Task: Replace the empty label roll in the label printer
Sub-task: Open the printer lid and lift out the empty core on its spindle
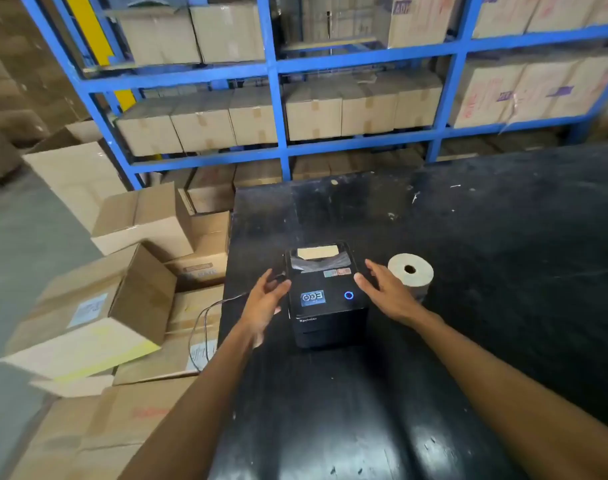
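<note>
Table (486,237): printer sits near its 9 o'clock edge; a hard tug could slide it off.
Printer (325,296): lid shut.
Hands: left hand (266,299), right hand (387,292) spread, empty, flanking it.
Roll (410,271): at printer's 3 o'clock; my wrist could knock it.

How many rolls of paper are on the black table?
1. The label roll lies flat on the table, just right of the printer, behind the right hand. Another may be hidden inside the closed printer.

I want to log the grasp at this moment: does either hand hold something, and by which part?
Nothing is held. The left hand and the right hand are open on either side of the label printer; the label roll lies untouched on the table.
</note>
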